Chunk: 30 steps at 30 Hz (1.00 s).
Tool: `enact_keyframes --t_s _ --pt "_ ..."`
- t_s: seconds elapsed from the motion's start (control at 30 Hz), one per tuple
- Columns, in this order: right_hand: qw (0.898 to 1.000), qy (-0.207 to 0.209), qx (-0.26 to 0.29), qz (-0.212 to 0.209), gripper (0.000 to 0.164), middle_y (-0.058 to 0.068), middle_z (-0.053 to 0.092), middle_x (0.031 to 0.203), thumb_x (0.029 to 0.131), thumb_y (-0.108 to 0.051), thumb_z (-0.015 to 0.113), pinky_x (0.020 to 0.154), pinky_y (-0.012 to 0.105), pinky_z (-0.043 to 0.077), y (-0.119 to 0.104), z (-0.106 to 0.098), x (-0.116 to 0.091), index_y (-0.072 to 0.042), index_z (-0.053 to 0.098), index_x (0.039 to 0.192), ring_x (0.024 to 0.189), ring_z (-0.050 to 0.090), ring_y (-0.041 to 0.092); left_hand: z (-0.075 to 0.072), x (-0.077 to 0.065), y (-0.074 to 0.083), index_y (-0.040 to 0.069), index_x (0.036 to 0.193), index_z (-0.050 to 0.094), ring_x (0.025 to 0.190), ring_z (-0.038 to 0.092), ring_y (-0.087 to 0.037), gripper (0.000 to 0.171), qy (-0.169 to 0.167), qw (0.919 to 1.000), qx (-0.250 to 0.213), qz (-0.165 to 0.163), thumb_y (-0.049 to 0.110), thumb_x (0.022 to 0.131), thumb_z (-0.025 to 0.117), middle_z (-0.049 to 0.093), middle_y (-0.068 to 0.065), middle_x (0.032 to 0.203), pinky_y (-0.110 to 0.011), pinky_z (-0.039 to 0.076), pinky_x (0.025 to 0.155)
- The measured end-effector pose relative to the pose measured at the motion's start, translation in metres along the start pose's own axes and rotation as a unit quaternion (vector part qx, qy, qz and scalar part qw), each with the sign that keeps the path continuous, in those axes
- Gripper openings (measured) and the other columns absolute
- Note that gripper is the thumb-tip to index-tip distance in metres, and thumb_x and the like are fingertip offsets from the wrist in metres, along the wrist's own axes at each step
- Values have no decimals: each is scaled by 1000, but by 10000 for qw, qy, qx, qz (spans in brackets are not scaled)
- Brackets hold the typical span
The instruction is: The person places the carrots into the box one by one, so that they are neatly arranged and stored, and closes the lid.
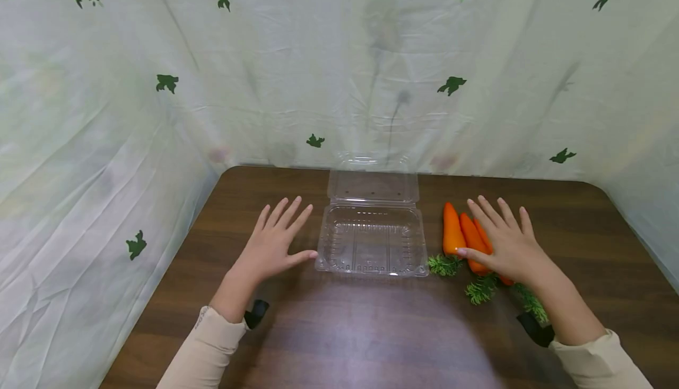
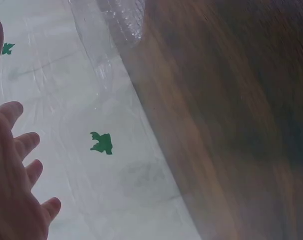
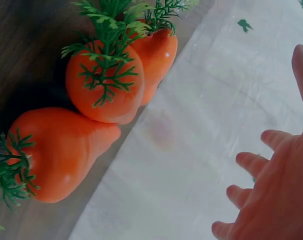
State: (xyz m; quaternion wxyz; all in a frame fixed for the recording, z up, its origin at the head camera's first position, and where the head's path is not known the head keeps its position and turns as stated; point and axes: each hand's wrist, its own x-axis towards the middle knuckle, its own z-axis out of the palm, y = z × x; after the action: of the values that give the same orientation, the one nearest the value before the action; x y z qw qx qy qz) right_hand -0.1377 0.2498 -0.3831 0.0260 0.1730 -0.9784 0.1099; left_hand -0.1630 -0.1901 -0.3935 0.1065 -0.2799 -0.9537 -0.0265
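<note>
A clear plastic clamshell box [image 1: 371, 241] stands on the table with its lid [image 1: 373, 186] folded back toward the curtain. Left of it, my left hand [image 1: 273, 244] is held with fingers spread and nothing in it; the thumb points at the box's side. My right hand [image 1: 506, 244] spreads its fingers over a group of three orange carrots [image 3: 61, 150] with green leafy tops [image 1: 444, 265], partly covering them in the head view. In the right wrist view a gap shows between the fingers and the carrots. Both palms face down.
The brown wood table [image 1: 350, 330] ends at a white curtain [image 1: 318, 71] printed with green birds and leaves, which hangs along the back and sides. Dark straps [image 1: 257, 313] sit at both wrists beside beige sleeves [image 1: 207, 342].
</note>
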Motion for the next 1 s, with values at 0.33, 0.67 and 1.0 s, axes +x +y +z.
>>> enact_keyframes --t_s 0.33,0.67,1.0 --pt "9986 87 523 49 91 15 10 148 81 -53 57 98 60 -6 9 0 -6 -17 5 146 130 5 43 13 3 8 19 144 21 132 15 -31 82 235 9987 -448 -112 63 80 48 21 -10 145 -52 11 102" --pt "9932 397 1095 -12 86 23 23 142 81 -42 63 95 63 11 21 8 -16 -6 15 143 125 18 48 25 1 24 15 143 24 127 24 -35 71 445 9920 -1036 -563 47 86 53 29 -15 140 -52 20 100" --pt "9878 494 1465 183 82 26 25 139 83 -36 63 91 64 19 28 18 -28 -4 17 143 122 24 47 39 -2 33 17 143 23 126 27 -35 68 461 9801 -1656 -991 45 88 51 30 -15 140 -54 23 98"
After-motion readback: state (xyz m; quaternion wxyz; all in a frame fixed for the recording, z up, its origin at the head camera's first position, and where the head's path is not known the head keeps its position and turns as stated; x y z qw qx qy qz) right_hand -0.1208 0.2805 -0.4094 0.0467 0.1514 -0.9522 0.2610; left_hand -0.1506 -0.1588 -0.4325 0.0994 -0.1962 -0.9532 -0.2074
